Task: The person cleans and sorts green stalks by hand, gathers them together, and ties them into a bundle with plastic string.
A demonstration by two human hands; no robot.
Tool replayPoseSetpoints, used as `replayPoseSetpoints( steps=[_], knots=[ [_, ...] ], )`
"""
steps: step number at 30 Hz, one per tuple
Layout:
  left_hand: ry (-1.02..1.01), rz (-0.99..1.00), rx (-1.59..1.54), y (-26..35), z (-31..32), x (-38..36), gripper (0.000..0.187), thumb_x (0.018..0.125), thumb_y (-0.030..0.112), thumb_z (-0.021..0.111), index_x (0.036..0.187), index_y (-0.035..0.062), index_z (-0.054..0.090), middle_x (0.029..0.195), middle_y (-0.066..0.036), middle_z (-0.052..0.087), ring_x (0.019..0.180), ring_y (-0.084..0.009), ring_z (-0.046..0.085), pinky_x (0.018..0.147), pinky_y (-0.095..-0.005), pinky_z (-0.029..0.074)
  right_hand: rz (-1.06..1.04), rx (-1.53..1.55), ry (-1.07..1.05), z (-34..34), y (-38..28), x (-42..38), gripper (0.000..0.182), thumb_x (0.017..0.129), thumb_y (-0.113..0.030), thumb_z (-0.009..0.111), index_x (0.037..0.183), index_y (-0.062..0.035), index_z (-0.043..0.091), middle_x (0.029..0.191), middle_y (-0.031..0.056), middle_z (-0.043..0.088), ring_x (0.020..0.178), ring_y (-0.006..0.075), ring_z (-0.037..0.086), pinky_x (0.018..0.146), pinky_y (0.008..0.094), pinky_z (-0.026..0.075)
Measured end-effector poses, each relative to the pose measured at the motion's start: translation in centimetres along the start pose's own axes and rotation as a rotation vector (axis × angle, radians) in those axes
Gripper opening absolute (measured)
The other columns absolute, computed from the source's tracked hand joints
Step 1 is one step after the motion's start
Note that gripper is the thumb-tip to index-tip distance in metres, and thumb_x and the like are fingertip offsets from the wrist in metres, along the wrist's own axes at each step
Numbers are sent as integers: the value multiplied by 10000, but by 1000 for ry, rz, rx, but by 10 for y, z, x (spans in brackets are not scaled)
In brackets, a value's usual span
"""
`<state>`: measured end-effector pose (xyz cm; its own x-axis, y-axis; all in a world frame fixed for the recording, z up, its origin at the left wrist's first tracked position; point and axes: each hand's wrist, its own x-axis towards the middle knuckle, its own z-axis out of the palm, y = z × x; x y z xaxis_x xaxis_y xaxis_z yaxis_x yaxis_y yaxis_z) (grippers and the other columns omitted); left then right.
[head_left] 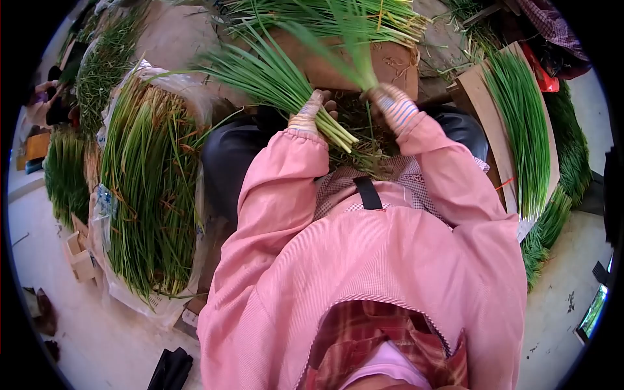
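My left hand (308, 117), in a pale glove, is closed around a bunch of chives (276, 78). Its leaves fan to the upper left, and its pale cut ends stick out at the lower right. Gloved with blue stripes at the wrist, my right hand (394, 109) grips a second bunch of chives (359, 55) by its base. Those leaves point up and are blurred by motion. Both hands are above my lap, apart from each other. Loose trimmings (361, 159) lie in the lap below them.
A large heap of untidy chives (153, 188) lies on plastic at my left. At the right, neat chives (520, 123) rest on a cardboard sheet (474, 97). More chives (383, 23) lie ahead on a brown board (396, 65). Another person (42, 107) sits at the far left.
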<state>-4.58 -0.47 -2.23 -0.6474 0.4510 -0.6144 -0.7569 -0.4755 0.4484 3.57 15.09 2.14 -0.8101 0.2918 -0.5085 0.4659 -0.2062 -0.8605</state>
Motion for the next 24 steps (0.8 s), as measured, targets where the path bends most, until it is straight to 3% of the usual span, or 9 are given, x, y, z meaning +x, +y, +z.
replayPoseSetpoints(
  steps=[2, 3, 7, 12, 16, 18, 20, 22, 24],
  knots=[
    [97, 48, 136, -8, 3, -4, 381, 694, 243, 681, 987, 130, 465, 869, -99, 554, 666, -221, 546, 530, -357, 491, -390, -448, -58, 10, 50, 17, 127, 819, -163, 515, 859, -51, 558, 692, 32, 555, 642, 129, 516, 577, 259, 432],
    [1, 53, 125, -13, -4, 3, 398, 686, 259, 687, 985, 131, 457, 869, -109, 551, 676, -232, 551, 539, -365, 494, -239, -490, -48, 27, 43, 0, 89, 802, -93, 520, 859, -31, 549, 765, 80, 577, 736, 165, 534, 664, 275, 433],
    [11, 4, 115, -17, -1, -2, 356, 665, 147, 692, 922, 98, 449, 800, -109, 546, 663, -233, 551, 545, -353, 478, -581, -1231, -123, 44, 35, -17, 149, 789, -150, 499, 856, -18, 490, 730, 198, 550, 719, 353, 543, 609, 376, 437],
    [44, -64, 108, 7, 5, -3, 201, 664, 72, 636, 822, 66, 513, 632, -60, 502, 547, -200, 494, 526, -323, 459, -453, -776, -250, 23, -15, -25, 228, 762, -219, 551, 831, -2, 534, 704, 191, 558, 679, 332, 546, 603, 355, 438],
    [-23, 413, 39, 26, 17, -2, 271, 644, -12, 638, 875, 40, 507, 682, -64, 519, 578, -171, 513, 537, -334, 480, -530, -1169, 435, -3, -23, 26, 429, 703, -371, 584, 949, -24, 525, 926, 177, 542, 859, 339, 517, 717, 394, 436],
    [-18, 605, 68, 34, 25, -2, 439, 634, -38, 635, 1031, 41, 467, 751, -76, 528, 602, -174, 521, 547, -338, 480, -313, -1295, 364, 0, -25, 41, 462, 691, -326, 582, 1048, -58, 463, 1008, 198, 501, 935, 342, 477, 786, 409, 402],
    [-145, 689, 87, 42, 26, -2, 632, 633, -53, 634, 1183, 87, 356, 767, -53, 524, 621, -166, 521, 553, -337, 473, -416, -1496, 186, 28, -24, 41, 240, 646, -171, 555, 864, -75, 582, 801, 172, 575, 768, 331, 562, 663, 413, 462],
    [-275, 652, -34, 47, 22, -2, 645, 608, -29, 659, 1175, 73, 369, 682, -23, 509, 579, -142, 493, 517, -315, 457, -394, -1555, -322, 52, -22, 21, 213, 624, -189, 581, 806, -80, 597, 730, 146, 585, 734, 315, 580, 654, 396, 475],
    [-594, 247, -225, 56, 26, -12, 567, 736, 69, 595, 1229, 140, 324, 626, 50, 405, 488, -74, 339, 517, -269, 336, -383, -1352, -462, 38, -33, -1, 318, 685, -335, 579, 855, -66, 576, 760, 162, 575, 731, 341, 561, 685, 376, 466]
  ],
)
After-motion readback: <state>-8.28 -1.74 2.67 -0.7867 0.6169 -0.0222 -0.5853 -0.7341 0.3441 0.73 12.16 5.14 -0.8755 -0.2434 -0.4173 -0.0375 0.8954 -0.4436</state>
